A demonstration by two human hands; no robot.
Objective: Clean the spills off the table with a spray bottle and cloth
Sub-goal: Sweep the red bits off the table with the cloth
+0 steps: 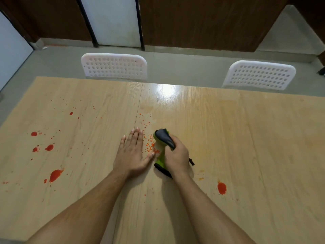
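Green, black-topped spray bottle (161, 155) tilted on table (246, 138) beside red spills (56, 175)

Open table (246, 138) right; two chairs (114, 66) beyond.

Glossy wood-grain table (228, 138), plastic chairs (114, 66)

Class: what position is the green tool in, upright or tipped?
Tipped. The green tool leans under the right hand, its black top angled away, its black base lifted on one side off the table.
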